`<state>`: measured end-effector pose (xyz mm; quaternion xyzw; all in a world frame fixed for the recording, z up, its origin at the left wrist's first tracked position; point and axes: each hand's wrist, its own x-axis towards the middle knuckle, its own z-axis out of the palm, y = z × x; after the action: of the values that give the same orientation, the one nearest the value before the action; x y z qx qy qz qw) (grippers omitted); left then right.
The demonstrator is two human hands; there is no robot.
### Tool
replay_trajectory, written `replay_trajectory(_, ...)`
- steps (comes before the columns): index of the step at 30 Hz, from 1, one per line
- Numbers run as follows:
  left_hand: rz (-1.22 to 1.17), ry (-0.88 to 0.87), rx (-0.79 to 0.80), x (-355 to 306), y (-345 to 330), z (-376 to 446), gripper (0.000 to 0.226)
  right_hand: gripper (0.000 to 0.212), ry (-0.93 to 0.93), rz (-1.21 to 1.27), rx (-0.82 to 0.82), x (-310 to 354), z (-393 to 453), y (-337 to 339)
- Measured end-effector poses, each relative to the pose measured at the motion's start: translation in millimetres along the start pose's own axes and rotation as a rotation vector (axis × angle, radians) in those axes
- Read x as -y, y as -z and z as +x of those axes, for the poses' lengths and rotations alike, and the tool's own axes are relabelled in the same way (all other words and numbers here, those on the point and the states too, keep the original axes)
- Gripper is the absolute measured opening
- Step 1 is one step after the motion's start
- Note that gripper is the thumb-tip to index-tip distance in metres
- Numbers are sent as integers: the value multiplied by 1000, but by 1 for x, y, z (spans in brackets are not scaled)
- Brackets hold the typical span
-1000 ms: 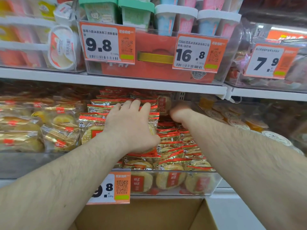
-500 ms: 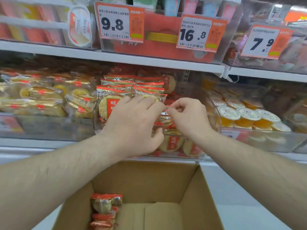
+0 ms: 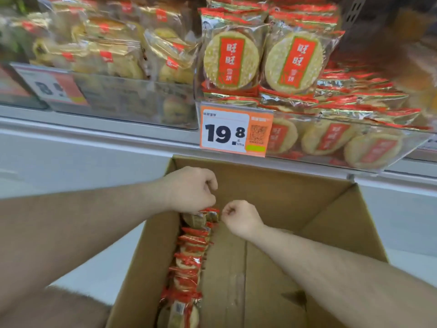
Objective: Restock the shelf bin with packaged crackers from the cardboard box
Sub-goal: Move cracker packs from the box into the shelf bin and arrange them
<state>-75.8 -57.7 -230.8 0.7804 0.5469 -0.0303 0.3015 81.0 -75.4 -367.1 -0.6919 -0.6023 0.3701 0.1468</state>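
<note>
Head view, near to far. Cardboard box (image 3: 272, 268): open, below the shelf edge, holding one row of cracker packs (image 3: 189, 263) stacked against its left wall. Left hand (image 3: 191, 189): fingers curled down onto the far end pack of that row, gripping it. Right hand (image 3: 238, 216): just beside the row, fingers curled in a loose fist; no pack visible in it. Price tag (image 3: 236, 130): reads 19.8, clipped to the bin front. Shelf bin (image 3: 354, 147): clear plastic, filled with matching red-and-gold crackers, two packs standing upright above. Neighbouring bin (image 3: 132, 100): yellow-wrapped snacks, at left.
</note>
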Motion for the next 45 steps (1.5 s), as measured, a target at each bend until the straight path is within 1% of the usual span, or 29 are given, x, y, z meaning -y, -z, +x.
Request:
replay_trajectory(1,-70,39,-8,6,0,3,24,14,-50,24,33,-2,9,-18)
replay_trajectory(3,-173,94,-35,15,0,8,22,27,-131,79,42,-1,25,-49)
replay_trajectory(5,-280,140,-33,22,-2,12,21,37,-158,108,4,3,39,-71)
replay_trajectory(6,-324,157,-25,25,-3,13,21,37,-142,84,-26,5,45,-79)
replay_trajectory(8,-399,194,6,28,-6,13,21,29,-118,37,-86,7,53,-88)
replay_trajectory(10,-465,245,43,28,-7,13,20,22,-109,44,-120,3,56,-89)
replay_trajectory(12,-527,306,82,27,-8,11,16,23,-70,40,-129,-7,56,-84)
replay_trajectory(15,-610,385,143,22,-9,9,9,7,-35,50,-130,-18,50,-69)
replay_trajectory(16,-651,413,165,21,-10,8,7,11,-27,67,-130,-19,46,-63)
replay_trajectory(17,-691,441,182,19,-11,7,12,16,-6,80,-127,-19,40,-56)
replay_trajectory(18,-729,473,195,17,-12,6,24,21,36,76,-134,-18,30,-46)
replay_trajectory(20,-834,554,194,18,-15,7,53,32,182,53,-171,-14,4,-26)
replay_trajectory(21,-890,593,186,18,-16,7,60,34,264,53,-193,-12,-12,-17)
replay_trajectory(22,-947,624,183,18,-17,6,62,35,344,59,-208,-8,-28,-9)
replay_trajectory(23,-995,634,187,18,-17,5,58,34,422,74,-223,-4,-42,-3)
replay_trajectory(25,-1044,602,192,17,-17,5,41,35,543,113,-271,4,-58,3)
replay_trajectory(28,-1041,556,118,21,-18,8,46,32,626,194,-367,12,-61,0)
replay_trajectory(29,-1026,542,97,22,-17,8,42,34,616,235,-375,12,-57,-3)
replay_trajectory(30,-997,524,81,24,-16,8,39,40,562,270,-360,12,-53,-6)
replay_trajectory(31,-940,501,61,26,-15,9,38,47,469,298,-317,9,-47,-11)
replay_trajectory(32,-846,472,40,30,-16,10,38,49,359,284,-268,4,-37,-18)
replay_trajectory(34,-685,411,7,35,-18,12,41,40,178,160,-210,-11,-8,-34)
replay_trajectory(36,-630,369,48,40,-21,13,45,37,82,48,-163,-22,21,-54)
replay_trajectory(39,-608,332,95,43,-23,14,50,38,-35,88,-100,-25,56,-83)
replay_trajectory(42,-633,307,102,47,-27,15,58,18,-72,80,-67,-21,75,-100)
replay_trajectory(45,-650,294,90,52,-30,16,65,14,-17,40,-103,-21,76,-101)
